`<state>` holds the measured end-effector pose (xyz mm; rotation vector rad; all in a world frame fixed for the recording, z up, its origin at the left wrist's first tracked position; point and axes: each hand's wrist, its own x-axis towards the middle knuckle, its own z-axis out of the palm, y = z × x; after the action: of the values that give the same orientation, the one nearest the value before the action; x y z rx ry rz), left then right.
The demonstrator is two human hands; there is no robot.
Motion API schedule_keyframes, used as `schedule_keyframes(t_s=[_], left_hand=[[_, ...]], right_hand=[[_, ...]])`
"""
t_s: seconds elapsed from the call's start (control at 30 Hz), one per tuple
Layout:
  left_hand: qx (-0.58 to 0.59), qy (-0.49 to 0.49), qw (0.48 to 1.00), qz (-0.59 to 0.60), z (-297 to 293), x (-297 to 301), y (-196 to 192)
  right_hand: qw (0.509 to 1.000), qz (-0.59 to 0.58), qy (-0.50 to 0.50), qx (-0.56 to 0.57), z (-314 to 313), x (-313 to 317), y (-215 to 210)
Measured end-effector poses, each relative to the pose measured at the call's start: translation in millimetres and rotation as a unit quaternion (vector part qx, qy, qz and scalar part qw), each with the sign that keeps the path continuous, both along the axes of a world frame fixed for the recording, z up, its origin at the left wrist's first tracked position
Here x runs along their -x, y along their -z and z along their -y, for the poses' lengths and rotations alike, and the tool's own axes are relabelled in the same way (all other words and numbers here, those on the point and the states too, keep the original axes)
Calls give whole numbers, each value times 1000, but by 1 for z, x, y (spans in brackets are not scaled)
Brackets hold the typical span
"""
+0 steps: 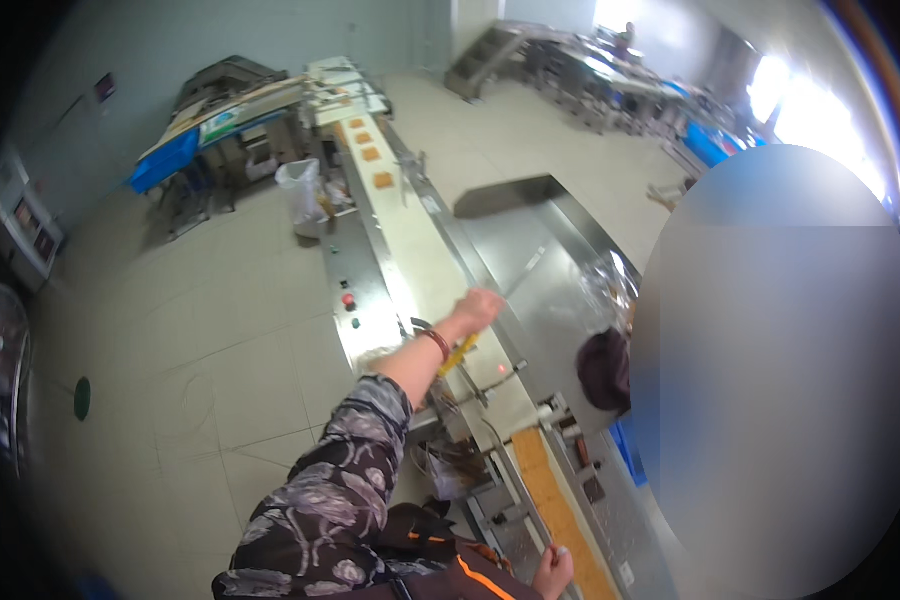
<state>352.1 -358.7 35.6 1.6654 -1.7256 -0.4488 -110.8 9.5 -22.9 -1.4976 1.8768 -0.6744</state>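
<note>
My left hand [478,308] is closed over the pale conveyor belt [420,240], below a patterned sleeve and a reddish bracelet. A thin tool with a yellow handle [458,355] appears gripped in it. The handle shows below the fist, and a thin grey length points up and right; its exact kind is unclear. Low in the view, my right hand [553,572] has its fingers curled at the edge of a long golden-brown food sheet [550,490]. Whether it pinches anything cannot be made out. Several square brown pieces [371,154] lie spaced along the belt's far part.
A steel tray table [530,235] adjoins the belt's right side, with clear plastic wrap [605,285] on it. A control panel with a red button [348,300] borders the left. Beyond it stands a lined bin [300,195]. A large blurred patch covers the right.
</note>
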Motion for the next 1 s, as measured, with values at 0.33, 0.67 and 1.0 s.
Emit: schedule_keyframes(t_s=[0.33, 0.67, 1.0], left_hand=[[177, 173, 957, -148, -129, 84, -152], [132, 284, 836, -450, -219, 226, -190], [-64, 231, 876, -418, -219, 286, -148]], right_hand=[[977, 197, -80, -12, 37, -88, -127], [913, 374, -162, 35, 66, -129, -152], [929, 261, 260, 26, -47, 138, -178]])
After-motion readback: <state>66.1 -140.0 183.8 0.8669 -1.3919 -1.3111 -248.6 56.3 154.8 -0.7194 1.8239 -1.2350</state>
